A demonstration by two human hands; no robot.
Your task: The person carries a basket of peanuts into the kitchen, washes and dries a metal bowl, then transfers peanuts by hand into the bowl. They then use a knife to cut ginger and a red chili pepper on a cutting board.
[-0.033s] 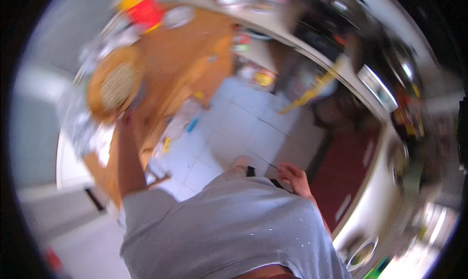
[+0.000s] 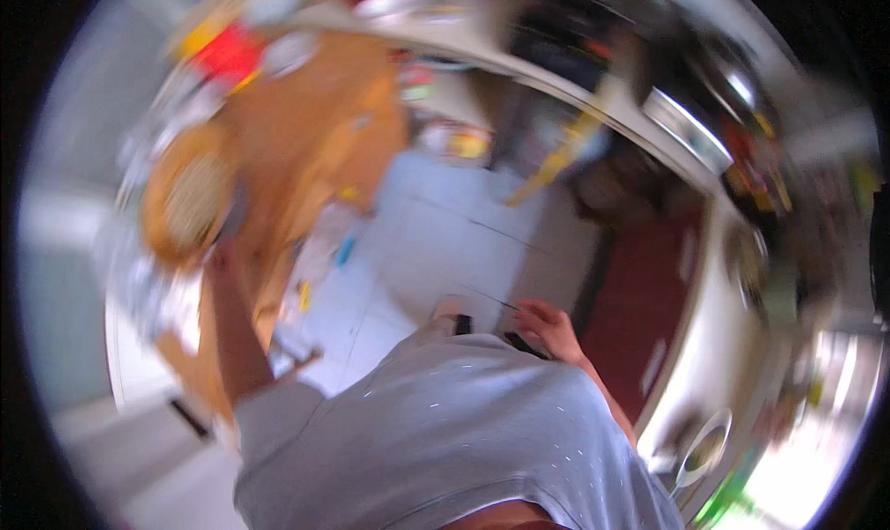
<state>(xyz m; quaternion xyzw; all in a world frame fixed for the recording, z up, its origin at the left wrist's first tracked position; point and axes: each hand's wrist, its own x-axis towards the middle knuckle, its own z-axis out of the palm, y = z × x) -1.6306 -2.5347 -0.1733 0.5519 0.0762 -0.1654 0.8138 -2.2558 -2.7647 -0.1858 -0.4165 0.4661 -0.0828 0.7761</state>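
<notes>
A round orange-tan bowl point(image 2: 156, 217) with a pale, coarse-looking mass point(image 2: 195, 201) inside is at the left, over the wooden table's edge. My left arm reaches up to it, and my left hand point(image 2: 220, 254) grips its near rim; motion blur smears the fingers. A greyish shape shows beside the bowl's right side. My right hand point(image 2: 547, 326) hangs in front of my body, above the floor and left of the dark red cabinet. Its fingers are loosely bent and apart, with nothing visible in them.
The wooden table point(image 2: 297, 113) bears a red and yellow container point(image 2: 227, 56) at its far end. Plastic bags point(image 2: 134, 243) crowd its left side. A counter point(image 2: 681, 345) with a dark red cabinet point(image 2: 640, 298) below curves along the right. A yellow strip point(image 2: 556, 164) hangs before the far shelf space.
The whole view has swung, so the table, bowl and counter sit farther left and the table lower. My left hand stays at the bowl's rim; my right hand still hangs free.
</notes>
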